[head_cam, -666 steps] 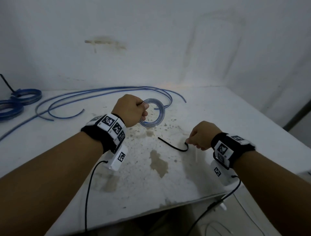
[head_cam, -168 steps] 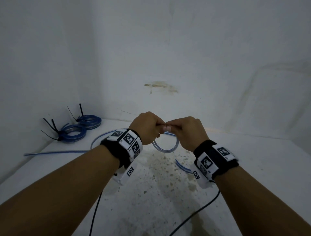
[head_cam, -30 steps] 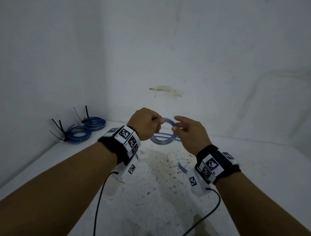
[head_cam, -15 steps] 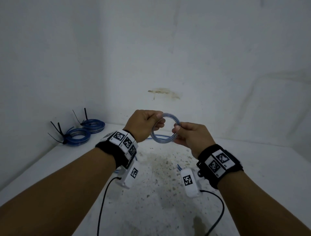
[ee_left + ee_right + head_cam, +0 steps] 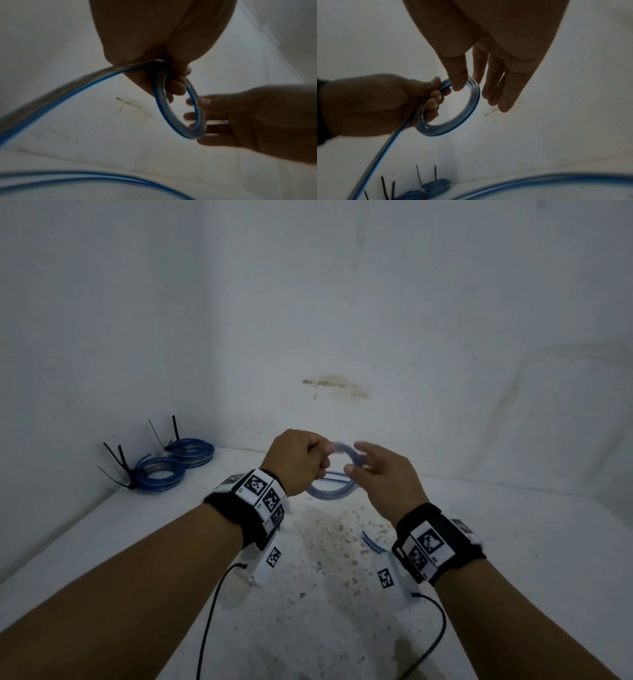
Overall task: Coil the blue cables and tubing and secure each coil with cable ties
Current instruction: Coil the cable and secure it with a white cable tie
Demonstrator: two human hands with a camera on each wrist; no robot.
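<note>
The left hand [image 5: 301, 460] grips one side of a small coil [image 5: 337, 474] of clear blue tube, with its fingers curled through the ring. The coil is held up in the air above the table [image 5: 513, 542], in the middle, near the far wall. The right hand [image 5: 380, 474] is spread, with straight fingers [image 5: 498, 86] just behind the right side of the coil and the thumb at its rim; it may be touching the ring but does not grip it. This looks like the coiling step, because a long loose tube [image 5: 65, 92] runs out from the left hand and has not been wound yet. Next, the right hand should catch that loose tube and bring it round onto the ring, while the left hand holds the turns tight so they do not spring apart. A tie comes after that. The head view shows two done coils [image 5: 174, 463] at the far left of the table, with black ties [image 5: 118, 463] sticking up. It hardly shows the loose tube. The left wrist view shows the loose tube well, sweeping down to the left. The right wrist view shows the gaps between the spread fingers and the turns stacked in the ring.
</note>
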